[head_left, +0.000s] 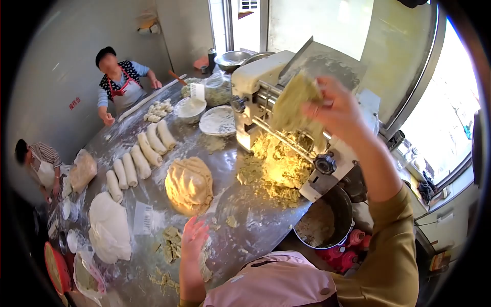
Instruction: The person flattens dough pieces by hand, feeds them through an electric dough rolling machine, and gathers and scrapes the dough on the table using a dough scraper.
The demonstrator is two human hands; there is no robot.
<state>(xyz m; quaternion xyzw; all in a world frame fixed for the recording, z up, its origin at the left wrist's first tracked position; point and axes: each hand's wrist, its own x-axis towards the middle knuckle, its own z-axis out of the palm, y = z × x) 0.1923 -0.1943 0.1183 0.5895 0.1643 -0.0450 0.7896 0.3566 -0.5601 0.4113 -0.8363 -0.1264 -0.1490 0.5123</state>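
High over the dough roller machine, my right hand grips a greenish-yellow dough sheet that hangs in front of the rollers. Crumbly yellow dough is heaped beneath the machine and spills onto the table. My left hand is held low near the table's front edge, its fingers extended and holding nothing visible. Just beyond it lies a large smooth yellow dough lump. Greenish dough scraps are beside my left wrist.
Several white dough rolls and a big white dough piece lie on the floured metal table. A deep pot stands below its right edge. Bowls are farther back. Two co-workers stand at the far left side.
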